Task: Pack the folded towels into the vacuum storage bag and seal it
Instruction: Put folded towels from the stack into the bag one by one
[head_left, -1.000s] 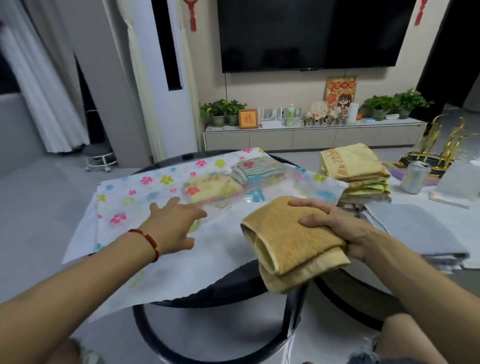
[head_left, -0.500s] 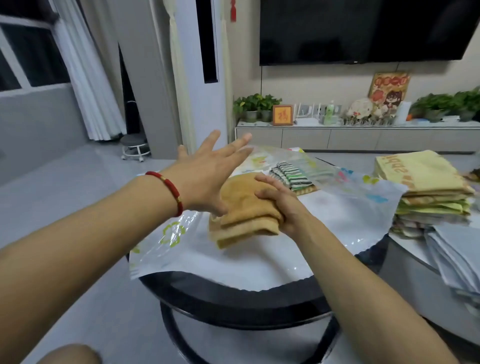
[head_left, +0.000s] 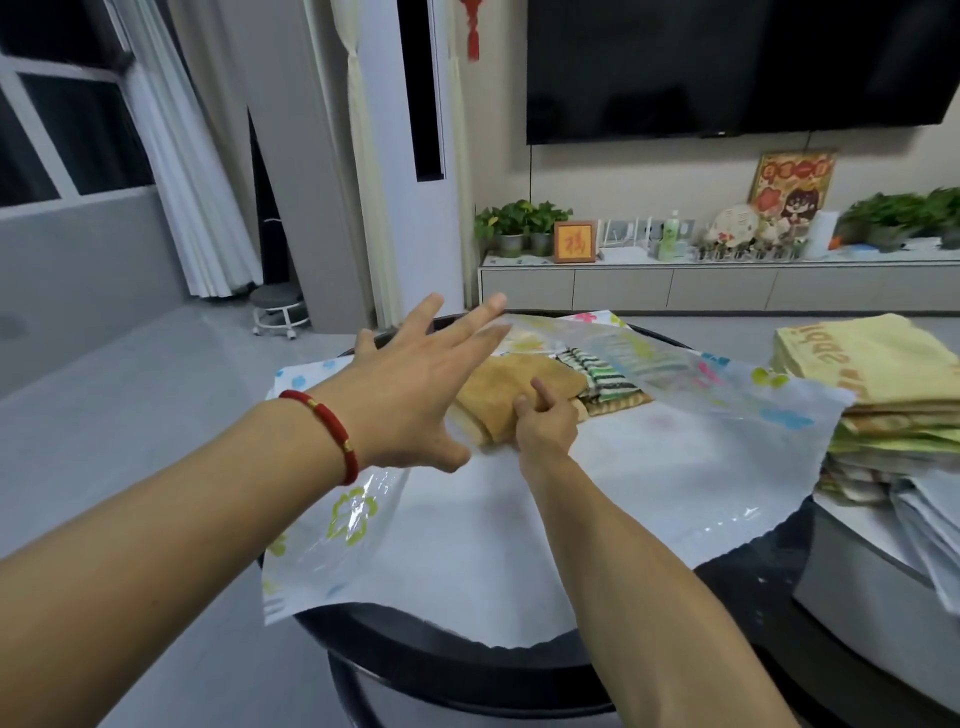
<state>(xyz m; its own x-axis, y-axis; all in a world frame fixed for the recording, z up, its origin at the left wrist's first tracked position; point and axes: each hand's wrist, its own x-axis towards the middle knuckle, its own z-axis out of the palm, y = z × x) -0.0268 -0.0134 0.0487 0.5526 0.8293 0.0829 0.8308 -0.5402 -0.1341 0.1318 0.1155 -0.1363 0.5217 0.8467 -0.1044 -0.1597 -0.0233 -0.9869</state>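
A clear vacuum storage bag (head_left: 649, 467) with flower prints lies across a round black table (head_left: 467, 654). Inside it, towards the far end, sits a striped folded towel (head_left: 608, 376). A folded tan towel (head_left: 498, 400) lies inside the bag's mouth beside the striped one. My right hand (head_left: 545, 421) is reached into the bag and pushes on the tan towel's near edge, fingers partly curled against it. My left hand (head_left: 415, 384), fingers spread and straight, lifts the bag's upper sheet above the towel.
A stack of folded towels (head_left: 883, 395), yellow on top, stands at the right on a second surface, with grey folded cloths (head_left: 930, 525) in front of it. A TV cabinet (head_left: 675, 286) with plants lines the far wall. A small stool (head_left: 278, 306) stands at the left.
The tan towel has gone from the table's front edge into the bag, pushed by my right hand. My left hand rose off the bag and now holds its upper sheet up.
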